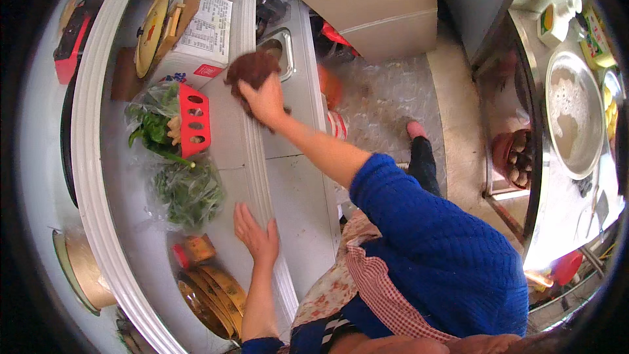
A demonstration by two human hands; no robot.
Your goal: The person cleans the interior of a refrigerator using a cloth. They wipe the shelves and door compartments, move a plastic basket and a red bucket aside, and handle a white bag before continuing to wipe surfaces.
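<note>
My right hand (pixel 265 101) grips a bunched dark reddish-brown cloth (pixel 253 70), pressed near the front edge of a white shelf (pixel 231 150). Part of the cloth hangs below the hand along that edge. Lower in the view, my left hand (pixel 258 236) holds nothing; its palm is down on the shelf by the ridged front trim, thumb apart from the fingers. Beyond the hands on the shelf stand a red plastic basket (pixel 195 120), green peppers in a clear bag (pixel 156 125) and a bag of leafy greens (pixel 189 191).
A printed carton (pixel 206 29) stands past the cloth. Round bamboo-like steamers (pixel 218 297) are near my left forearm. A metal tray (pixel 287 54) sits on the lower ledge. Behind me, a counter holds a metal basin (pixel 574 115) of cloudy liquid. A large cardboard box (pixel 388 5) stands beyond the floor.
</note>
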